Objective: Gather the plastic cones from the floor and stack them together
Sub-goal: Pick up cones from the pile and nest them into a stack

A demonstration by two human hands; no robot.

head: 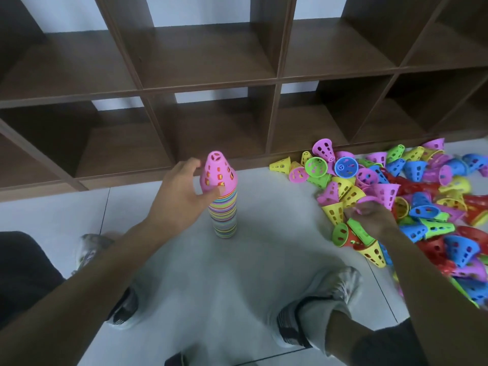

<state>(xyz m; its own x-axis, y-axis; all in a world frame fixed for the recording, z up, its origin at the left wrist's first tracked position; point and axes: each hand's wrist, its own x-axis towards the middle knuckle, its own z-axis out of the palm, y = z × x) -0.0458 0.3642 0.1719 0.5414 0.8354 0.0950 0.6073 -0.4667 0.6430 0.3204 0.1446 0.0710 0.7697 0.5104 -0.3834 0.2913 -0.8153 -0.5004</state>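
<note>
A tall stack of nested plastic cones (224, 215) stands upright on the floor, its rims striped in many colours, with a pink perforated cone (217, 173) on top. My left hand (182, 191) is beside the stack's top, thumb touching the pink cone's lower edge, fingers relaxed and spread. To the right lies a big loose pile of cones (412, 196) in pink, yellow, green, blue and red. My right hand (372, 216) reaches into the pile's near-left edge and pinches the rim of a pink cone (367, 200).
A dark brown cubby shelf (211, 83) runs along the wall behind the stack and pile, its compartments bare. My two feet in grey shoes (327, 294) stand on the light tiled floor (264, 247) below the stack. A dark garment sits at far left.
</note>
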